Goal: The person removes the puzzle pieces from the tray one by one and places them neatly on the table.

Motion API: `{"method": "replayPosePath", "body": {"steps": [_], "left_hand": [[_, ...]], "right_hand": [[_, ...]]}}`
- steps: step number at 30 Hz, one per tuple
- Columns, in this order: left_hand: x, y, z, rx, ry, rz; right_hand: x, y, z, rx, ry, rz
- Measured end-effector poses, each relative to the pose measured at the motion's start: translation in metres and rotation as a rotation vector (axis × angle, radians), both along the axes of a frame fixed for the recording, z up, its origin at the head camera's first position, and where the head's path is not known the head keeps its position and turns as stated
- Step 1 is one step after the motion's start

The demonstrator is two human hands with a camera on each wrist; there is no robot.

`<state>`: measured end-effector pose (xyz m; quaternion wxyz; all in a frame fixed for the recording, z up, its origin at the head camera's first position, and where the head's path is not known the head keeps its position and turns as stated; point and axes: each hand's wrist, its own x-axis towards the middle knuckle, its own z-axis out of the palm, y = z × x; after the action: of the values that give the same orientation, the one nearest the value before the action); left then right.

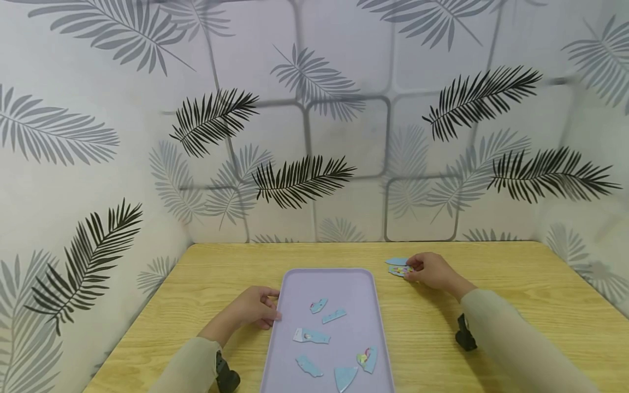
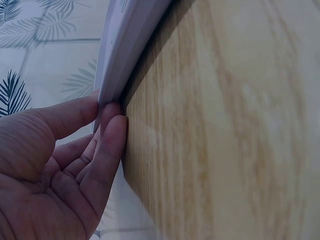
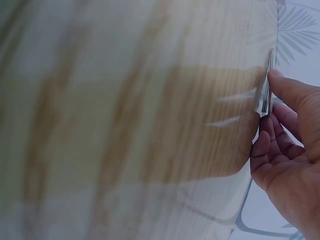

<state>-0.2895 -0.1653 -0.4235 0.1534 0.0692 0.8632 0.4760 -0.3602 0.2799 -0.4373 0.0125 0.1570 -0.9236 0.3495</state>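
My left hand (image 1: 257, 307) holds the left rim of a lilac tray (image 1: 326, 284). In the left wrist view its thumb lies on the rim (image 2: 111, 82) and its fingertips are beneath. Beyond the tray's right side, my right hand (image 1: 433, 271) pinches a flat light-blue puzzle piece (image 1: 399, 270) with a colourful print, low over the table. A plain blue piece (image 1: 396, 261) shows just behind it. From the right wrist, the held piece (image 3: 268, 90) appears edge-on as thin layers between thumb and fingers.
Several light-blue pieces lie apart in the tray, among them a printed one (image 1: 367, 359), a triangular one (image 1: 345, 377) and a long one (image 1: 312, 335). The wood-grain table (image 1: 236, 259) ends at a leaf-patterned backdrop (image 1: 344, 136) behind and at both sides.
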Motion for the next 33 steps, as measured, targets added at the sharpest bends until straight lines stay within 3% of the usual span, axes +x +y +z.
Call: {"method": "replayPosePath", "body": {"steps": [33], "left_hand": [[0.0052, 0.0039, 0.0053, -0.016, -0.002, 0.022]], "right_hand": [[0.0048, -0.0004, 0.0036, -0.025, -0.029, -0.032]]}}
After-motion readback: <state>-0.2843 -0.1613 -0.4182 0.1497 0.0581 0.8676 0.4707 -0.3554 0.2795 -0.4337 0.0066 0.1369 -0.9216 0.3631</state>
